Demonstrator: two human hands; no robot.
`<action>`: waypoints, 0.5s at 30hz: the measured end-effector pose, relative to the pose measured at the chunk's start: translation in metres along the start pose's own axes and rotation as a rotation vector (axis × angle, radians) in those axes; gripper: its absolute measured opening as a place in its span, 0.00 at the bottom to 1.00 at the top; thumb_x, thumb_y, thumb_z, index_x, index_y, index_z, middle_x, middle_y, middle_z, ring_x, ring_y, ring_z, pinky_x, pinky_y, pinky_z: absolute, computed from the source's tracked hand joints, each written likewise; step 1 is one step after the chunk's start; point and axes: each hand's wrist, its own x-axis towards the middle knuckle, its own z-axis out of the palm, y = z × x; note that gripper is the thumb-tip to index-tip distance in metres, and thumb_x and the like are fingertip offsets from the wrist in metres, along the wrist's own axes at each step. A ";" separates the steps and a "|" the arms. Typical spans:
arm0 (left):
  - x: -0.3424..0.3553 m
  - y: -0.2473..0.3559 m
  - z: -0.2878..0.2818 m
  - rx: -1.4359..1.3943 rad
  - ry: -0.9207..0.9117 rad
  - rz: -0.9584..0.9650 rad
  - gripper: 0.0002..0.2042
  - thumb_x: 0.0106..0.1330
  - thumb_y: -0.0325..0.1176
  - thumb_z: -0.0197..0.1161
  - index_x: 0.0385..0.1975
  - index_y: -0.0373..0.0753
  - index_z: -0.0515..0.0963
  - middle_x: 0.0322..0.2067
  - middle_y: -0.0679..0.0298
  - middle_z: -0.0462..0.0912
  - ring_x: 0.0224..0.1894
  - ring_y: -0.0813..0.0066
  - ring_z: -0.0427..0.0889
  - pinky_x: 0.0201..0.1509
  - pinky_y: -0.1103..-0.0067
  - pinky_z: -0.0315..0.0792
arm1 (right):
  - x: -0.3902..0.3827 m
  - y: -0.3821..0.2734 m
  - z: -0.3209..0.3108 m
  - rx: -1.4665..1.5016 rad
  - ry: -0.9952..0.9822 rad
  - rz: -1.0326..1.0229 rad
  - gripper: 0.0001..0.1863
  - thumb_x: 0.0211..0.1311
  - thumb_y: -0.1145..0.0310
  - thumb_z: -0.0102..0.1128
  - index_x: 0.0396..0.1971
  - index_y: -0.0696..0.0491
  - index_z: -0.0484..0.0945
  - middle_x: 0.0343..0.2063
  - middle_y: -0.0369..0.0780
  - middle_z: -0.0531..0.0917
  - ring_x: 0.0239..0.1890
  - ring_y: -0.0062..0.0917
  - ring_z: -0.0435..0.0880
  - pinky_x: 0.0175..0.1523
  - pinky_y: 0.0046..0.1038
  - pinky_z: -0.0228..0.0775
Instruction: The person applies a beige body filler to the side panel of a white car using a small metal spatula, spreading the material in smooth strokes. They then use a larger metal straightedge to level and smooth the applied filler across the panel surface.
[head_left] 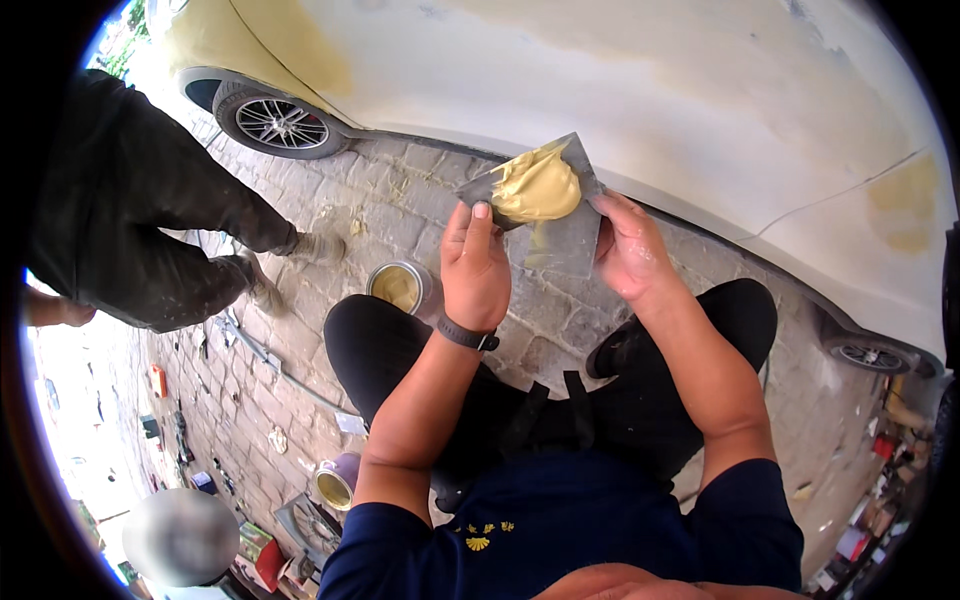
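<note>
My left hand (475, 260), wearing a dark wristband, grips a flat metal spreader (578, 160) with thumb on top. A thick dollop of pale yellow paste (535, 185) covers much of it. My right hand (630, 245) grips the right edge of a grey, square plate (565, 250) lying under the spreader; a yellowish smear shows on the plate. Whitish residue marks my right fingers. Below and left of my hands, a round tin (425, 292) holding similar yellowish material stands on the paving, beside my bent left knee (350, 340).
A car body (650, 70) with yellowish patches spans the top, its wheels (280, 125) showing. Another person (150, 200) in black trousers stands at left. A hose (300, 380), a smaller can (340, 485) and scattered items lie on the paving (370, 200). My crossed legs occupy the lower middle.
</note>
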 end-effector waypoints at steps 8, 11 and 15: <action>-0.009 -0.007 -0.008 1.209 -0.334 0.771 0.21 0.69 0.13 0.55 0.60 0.31 0.82 0.60 0.47 0.88 0.60 0.51 0.88 0.68 0.64 0.75 | 0.008 0.008 -0.021 0.066 0.142 -0.018 0.03 0.74 0.66 0.66 0.39 0.48 0.83 0.35 0.31 0.81 0.35 0.19 0.77 0.41 0.28 0.69; -0.010 -0.007 -0.006 1.350 -0.347 0.760 0.23 0.66 0.13 0.55 0.60 0.31 0.82 0.58 0.48 0.88 0.59 0.52 0.88 0.67 0.63 0.76 | 0.004 0.002 -0.018 0.005 0.177 -0.108 0.06 0.74 0.67 0.66 0.33 0.46 0.81 0.32 0.29 0.77 0.32 0.17 0.72 0.39 0.26 0.65; -0.011 -0.002 -0.001 1.461 -0.388 0.748 0.22 0.67 0.14 0.57 0.61 0.31 0.82 0.54 0.47 0.89 0.54 0.50 0.89 0.65 0.63 0.77 | 0.000 -0.004 -0.017 -0.137 0.127 -0.244 0.08 0.75 0.67 0.67 0.32 0.47 0.82 0.30 0.26 0.77 0.32 0.14 0.71 0.38 0.25 0.63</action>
